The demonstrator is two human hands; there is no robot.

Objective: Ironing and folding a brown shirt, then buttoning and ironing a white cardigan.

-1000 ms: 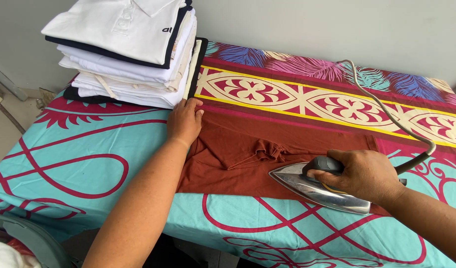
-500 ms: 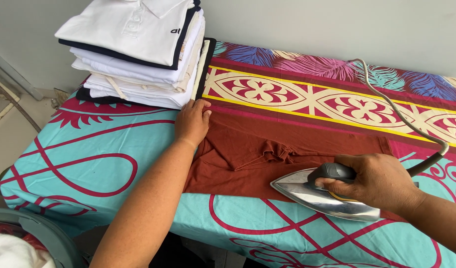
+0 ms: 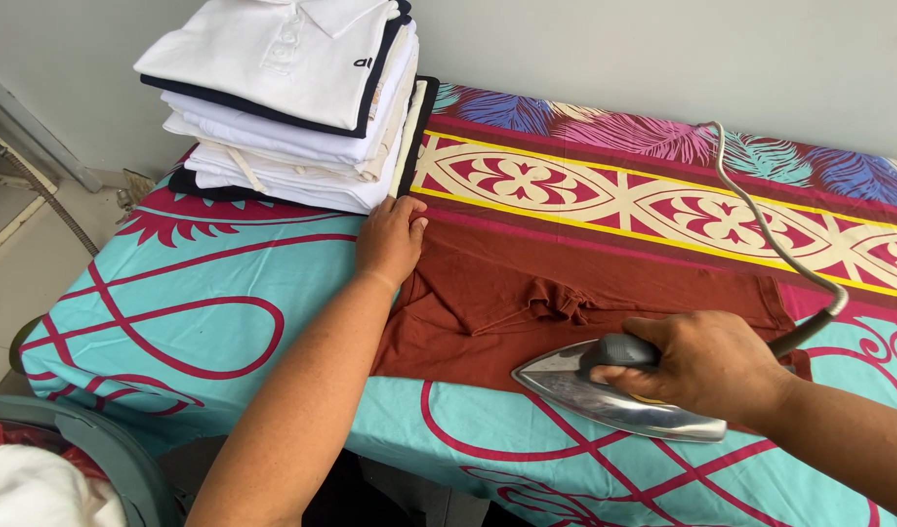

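Rust-brown garment [image 3: 566, 293] spread flat on the patterned cloth [image 3: 204, 303] covering the table, long axis running left to right, roughly parallel to the near table edge, with a small crumpled bunch of fabric near its middle. On its near edge, towards the right end, a silver iron [image 3: 614, 395] with a dark grey handle, soleplate down, pointed tip aimed left along the garment's length, half on the brown fabric and half over the turquoise cloth. Right hand [image 3: 707, 366] wrapped over the handle, fingers curled together and clamped on it, thumb side turned towards the tip. Grey cord [image 3: 761, 224] rising from the back of the iron, arching away over the yellow-and-cream band of the cloth towards the wall. At the garment's opposite, left end, left hand [image 3: 390, 239] lying flat, palm down, fingers together and pressed onto the far left corner of the fabric, holding nothing, only pinning. Unpressed stretch of brown, with the bunched fold, lying between the two hands, leftward from the iron's tip; right hand clearly the nearer to the iron, left the nearer to the stack. Just beyond the left fingertips, touching or very nearly, a pile of folded white shirts [image 3: 292, 107] with dark trim. In the near left corner, a grey basket rim [image 3: 107, 449] with white cloth inside.
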